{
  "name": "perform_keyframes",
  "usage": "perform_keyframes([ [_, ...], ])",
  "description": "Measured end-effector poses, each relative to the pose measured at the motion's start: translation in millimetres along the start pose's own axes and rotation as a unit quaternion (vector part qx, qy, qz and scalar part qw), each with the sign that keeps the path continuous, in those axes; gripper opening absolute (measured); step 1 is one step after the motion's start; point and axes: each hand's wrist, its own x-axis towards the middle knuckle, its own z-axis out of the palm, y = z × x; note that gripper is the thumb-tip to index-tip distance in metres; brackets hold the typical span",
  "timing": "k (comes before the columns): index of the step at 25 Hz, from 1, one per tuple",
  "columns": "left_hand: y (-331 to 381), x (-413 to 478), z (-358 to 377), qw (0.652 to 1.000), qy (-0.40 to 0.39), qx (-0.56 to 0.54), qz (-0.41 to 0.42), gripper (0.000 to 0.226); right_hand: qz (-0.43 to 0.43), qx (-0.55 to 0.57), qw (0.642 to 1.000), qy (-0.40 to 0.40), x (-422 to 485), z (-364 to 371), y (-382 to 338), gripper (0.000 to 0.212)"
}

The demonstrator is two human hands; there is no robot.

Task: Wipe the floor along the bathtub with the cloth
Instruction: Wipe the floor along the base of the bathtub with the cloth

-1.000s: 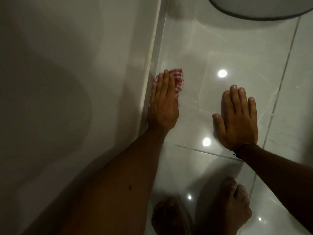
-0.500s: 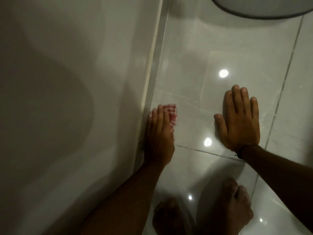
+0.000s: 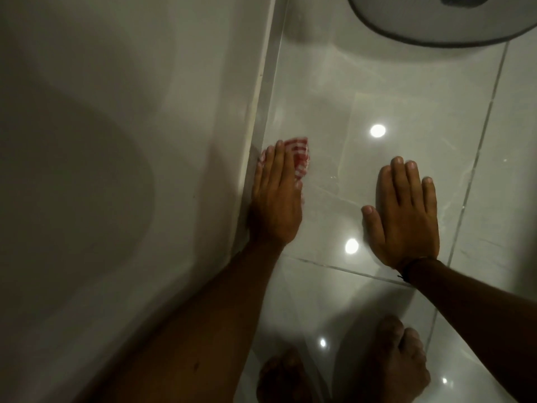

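Cloth [image 3: 300,157] sits under flat left hand [image 3: 276,205], tight against bathtub [image 3: 174,112] base, pushed forward again since a moment ago: wiping stroke ongoing. Right hand [image 3: 406,219] flat on floor [image 3: 334,82], well apart from bathtub.

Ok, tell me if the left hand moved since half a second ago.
Yes: left hand and cloth slid forward along the bathtub, past the grout line.

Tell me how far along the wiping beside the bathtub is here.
Done: unclear; the glossy floor shows no wiped trail. In hand: the left hand presses the red-and-white cloth flat on the floor right along the bathtub, while the right hand lies flat on the tiles, bracing. Left: probably the strip ahead, toward the round grey-rimmed object.
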Motion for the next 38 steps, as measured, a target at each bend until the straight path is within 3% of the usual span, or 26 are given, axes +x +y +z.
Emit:
perform_keyframes([
  [2,-6.9,-68.2,5.9,0.999,-0.01,0.024,-0.024,0.061,0.001,0.002,1.0,-0.003,-0.4,-1.6,-0.4,0.081],
  [5,-21.7,-183.2,8.8,0.99,-0.098,0.089,-0.044,0.067,0.002,0.0,1.0,-0.008,-0.6,-1.8,0.2,0.082],
  [8,-37.8,-228.0,11.3,0.985,-0.139,0.1,-0.017,0.07,0.0,-0.002,1.0,-0.006,0.4,0.2,-0.8,0.081],
  [12,-21.5,-180.2,1.2,0.988,-0.134,0.076,-0.027,0.08,-0.002,0.009,1.0,-0.005,-0.8,-0.9,-0.9,0.082],
  [16,1.4,-16.3,-8.7,0.999,-0.047,-0.008,-0.01,0.061,0.006,0.008,1.0,-0.008,-0.1,-2.0,-1.5,0.082],
  [19,9.3,60.1,-14.4,0.999,-0.03,-0.026,0.009,0.068,0.01,0.009,1.0,-0.008,0.6,-4.6,-2.7,0.081],
  [21,5.2,50.2,-7.1,1.0,-0.013,-0.021,0.017,0.066,0.009,0.013,1.0,-0.015,0.3,-6.2,-2.6,0.082],
  [24,-6.8,-32.4,9.9,1.0,0.027,0.001,0.0,0.058,0.006,0.008,1.0,-0.016,-0.2,-4.4,-2.9,0.082],
  [29,-23.0,-167.1,11.0,0.995,-0.078,0.031,-0.045,0.069,0.002,0.011,1.0,-0.007,-1.2,-2.7,-2.3,0.081],
  [32,-11.0,-136.5,5.8,0.997,-0.054,0.011,-0.057,0.068,0.007,0.01,1.0,-0.014,-2.5,-2.2,-1.0,0.081],
  [35,0.0,-40.9,-0.3,1.0,0.009,-0.021,-0.005,0.062,0.005,0.004,1.0,-0.012,-0.4,-2.4,-2.1,0.081],
  [38,8.6,27.0,-8.4,0.999,0.009,-0.053,-0.007,0.065,0.013,0.009,1.0,-0.018,-1.3,-4.2,0.4,0.082],
])
